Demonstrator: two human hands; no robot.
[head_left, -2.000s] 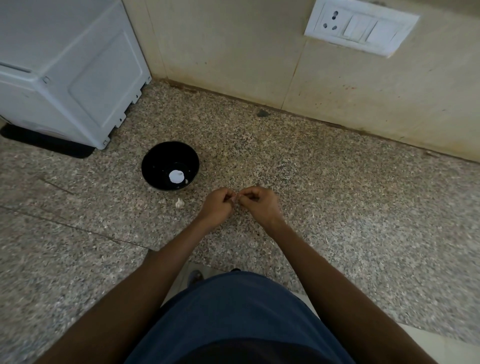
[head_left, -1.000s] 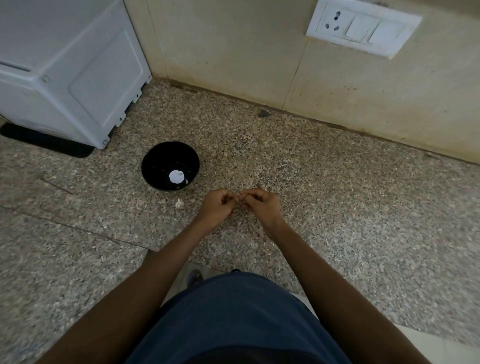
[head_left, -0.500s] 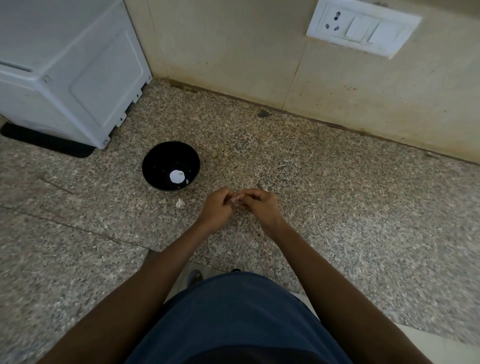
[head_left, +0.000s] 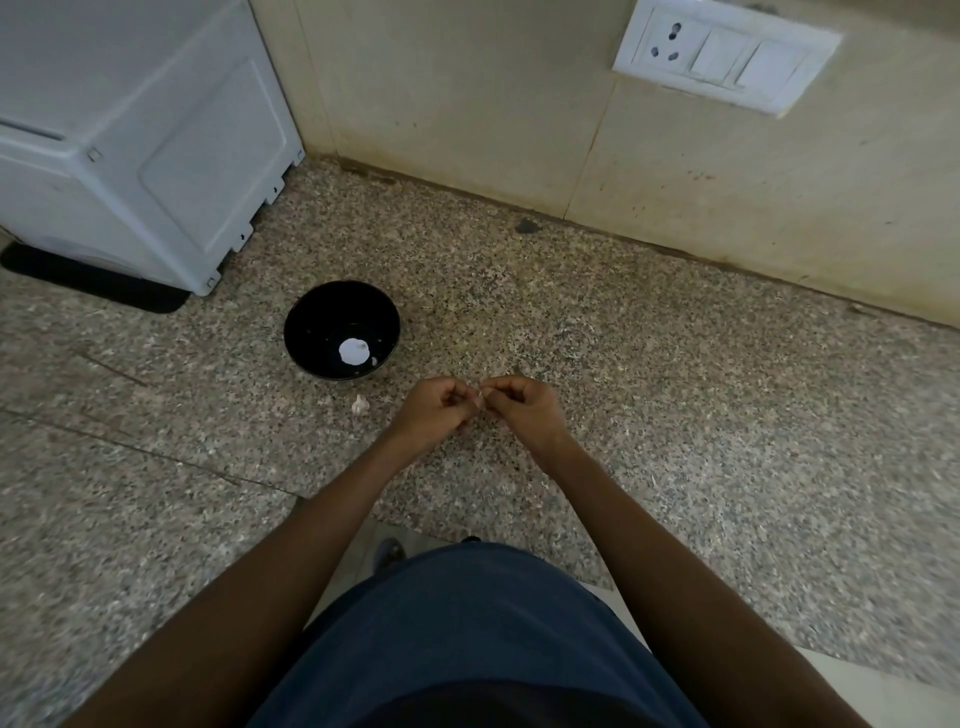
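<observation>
My left hand (head_left: 435, 410) and my right hand (head_left: 522, 408) meet fingertip to fingertip over the speckled granite counter (head_left: 675, 389). Between them they pinch a small pale piece, likely a garlic clove (head_left: 481, 399), mostly hidden by the curled fingers. A black bowl (head_left: 317, 325) sits to the left of my hands with a white piece (head_left: 355, 351) lying in its bottom. A small whitish garlic piece (head_left: 359, 405) lies on the counter just below the bowl, a short way left of my left hand.
A white appliance (head_left: 140, 130) stands at the back left on a black mat (head_left: 93, 283). The tiled wall (head_left: 493, 104) runs along the back, with a white switch and socket plate (head_left: 724, 54) at upper right. The counter's front edge is near my body.
My hands have stayed together in the same spot; only the fingers shift slightly around the small piece. Bowl and loose piece have not moved.
</observation>
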